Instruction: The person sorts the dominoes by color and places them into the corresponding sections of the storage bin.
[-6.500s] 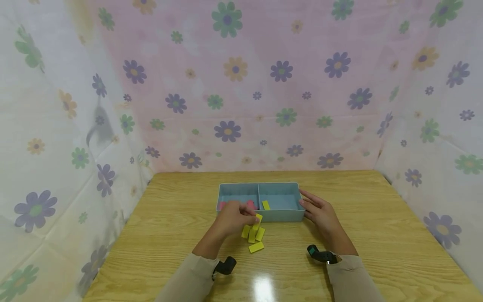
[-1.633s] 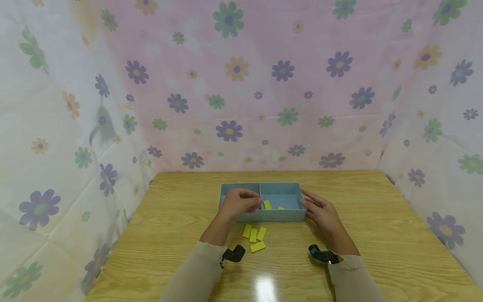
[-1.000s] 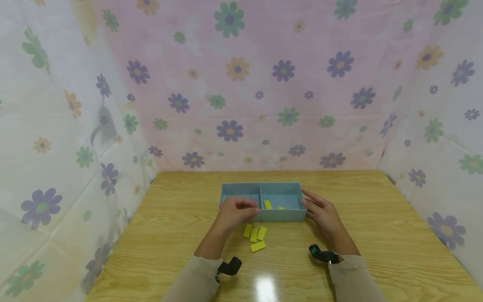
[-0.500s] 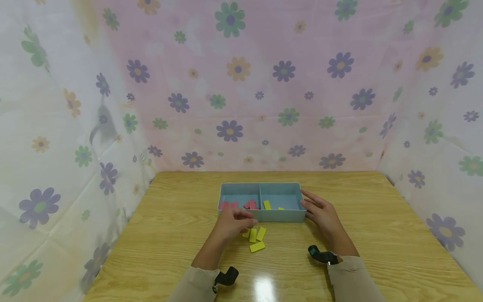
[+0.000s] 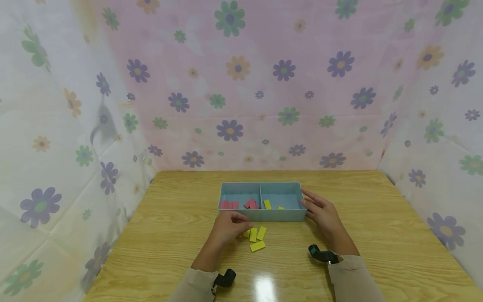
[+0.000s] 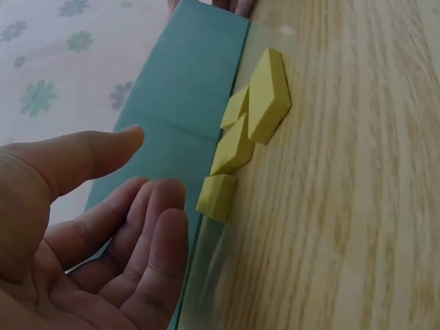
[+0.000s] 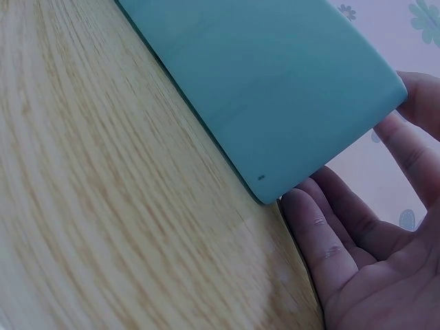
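At the bottom of the head view, nearest, are two sleeves (image 5: 356, 279), each with a wrist camera (image 5: 226, 278) above the table (image 5: 151, 243). A little higher, at lower centre, four yellow blocks (image 5: 258, 246) lie on the wood, one partly behind the left hand (image 5: 225, 230). This hand has its fingers loosely bent and its thumb apart; it grips nothing, and the left wrist view shows a gap to the closest block. One second ago it was over the box (image 5: 283, 215); now it is lower, beside the blocks. The box stands just farther, at centre: red blocks (image 5: 253, 204) in its left compartment, a yellow pair (image 5: 267, 204) in its right one, where earlier only one showed, so the work seems one block further. The right hand (image 5: 324, 218) touches the box's right end with rather straight fingers. Farthest, a flowered cloth (image 5: 188, 54) fills the upper frame.
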A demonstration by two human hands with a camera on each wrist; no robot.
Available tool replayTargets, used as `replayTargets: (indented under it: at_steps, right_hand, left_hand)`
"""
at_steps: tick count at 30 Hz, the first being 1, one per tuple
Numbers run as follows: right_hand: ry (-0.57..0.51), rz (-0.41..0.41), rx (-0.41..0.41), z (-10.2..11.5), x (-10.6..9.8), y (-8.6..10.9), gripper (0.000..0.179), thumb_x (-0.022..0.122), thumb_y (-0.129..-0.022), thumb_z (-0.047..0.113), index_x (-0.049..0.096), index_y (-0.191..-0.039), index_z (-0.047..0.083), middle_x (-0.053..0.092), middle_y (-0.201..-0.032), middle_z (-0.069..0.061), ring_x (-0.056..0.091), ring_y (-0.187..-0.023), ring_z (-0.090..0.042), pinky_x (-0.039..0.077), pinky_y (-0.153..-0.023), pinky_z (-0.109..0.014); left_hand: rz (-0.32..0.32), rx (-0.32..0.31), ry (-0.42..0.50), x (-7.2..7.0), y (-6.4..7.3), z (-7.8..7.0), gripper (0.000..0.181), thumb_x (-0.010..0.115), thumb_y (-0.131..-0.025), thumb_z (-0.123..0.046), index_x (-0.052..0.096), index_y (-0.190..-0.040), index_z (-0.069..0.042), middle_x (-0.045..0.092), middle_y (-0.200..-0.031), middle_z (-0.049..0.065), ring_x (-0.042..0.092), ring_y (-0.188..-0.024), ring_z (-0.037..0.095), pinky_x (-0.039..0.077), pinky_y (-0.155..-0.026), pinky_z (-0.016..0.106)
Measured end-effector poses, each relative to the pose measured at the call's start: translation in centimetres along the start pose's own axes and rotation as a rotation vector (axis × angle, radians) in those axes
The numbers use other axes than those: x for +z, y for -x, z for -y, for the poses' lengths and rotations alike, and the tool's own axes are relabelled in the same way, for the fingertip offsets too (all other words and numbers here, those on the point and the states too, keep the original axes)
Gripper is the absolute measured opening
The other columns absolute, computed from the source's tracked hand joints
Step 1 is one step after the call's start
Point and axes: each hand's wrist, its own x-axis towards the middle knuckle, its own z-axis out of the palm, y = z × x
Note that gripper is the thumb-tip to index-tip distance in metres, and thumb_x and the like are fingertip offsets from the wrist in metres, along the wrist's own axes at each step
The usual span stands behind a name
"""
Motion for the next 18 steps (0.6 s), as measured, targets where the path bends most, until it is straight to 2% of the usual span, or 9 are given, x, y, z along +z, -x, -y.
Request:
replayTargets:
  at_steps: [5,10,15,18]
  right_hand:
    - [0.010,0.007,-0.008,-0.21,-0.08,-0.01,0.068,0.069,-0.098,0.048,0.045,-0.158,0.028,0.042,-0.160,-0.015,0.050,-0.142,-0.030,0.057,-0.096,-0.023]
    - [0.028,0.029,-0.028,-0.41,-0.24,-0.08,0.068,0.067,-0.098,0.049,0.044,-0.159,0.029,0.037,-0.163,-0.016,0.045,-0.146,-0.033,0.056,-0.098,-0.024]
    - [0.027,0.029,-0.032,-0.42,-0.28,-0.11,0.068,0.068,-0.098,0.049,0.044,-0.159,0.028,0.038,-0.163,-0.015,0.050,-0.142,-0.025,0.056,-0.098,-0.023]
    - [0.025,0.025,-0.033,-0.40,-0.27,-0.14,0.068,0.068,-0.098,0.049,0.045,-0.158,0.028,0.039,-0.162,-0.015,0.052,-0.140,-0.021,0.056,-0.098,-0.023]
  left_hand:
    - [-0.038,0.000,-0.083,0.30,0.19,0.03,0.029,0.087,-0.084,-0.021,0.078,-0.104,-0.002,0.074,-0.092,0.005,0.067,-0.077,0.015,0.058,-0.064,0.030]
    - [-0.069,-0.007,-0.117,0.79,0.16,-0.04,0.027,0.089,-0.081,-0.016,0.078,-0.101,-0.001,0.072,-0.089,0.004,0.066,-0.078,0.015,0.058,-0.064,0.029]
    - [-0.078,-0.012,-0.139,1.01,0.07,-0.03,0.024,0.089,-0.080,-0.012,0.078,-0.098,-0.002,0.071,-0.087,0.003,0.064,-0.076,0.014,0.057,-0.062,0.029]
    - [-0.062,-0.027,-0.137,0.93,0.09,-0.03,0.023,0.089,-0.081,-0.011,0.078,-0.098,-0.002,0.071,-0.086,0.003,0.064,-0.074,0.015,0.057,-0.061,0.029]
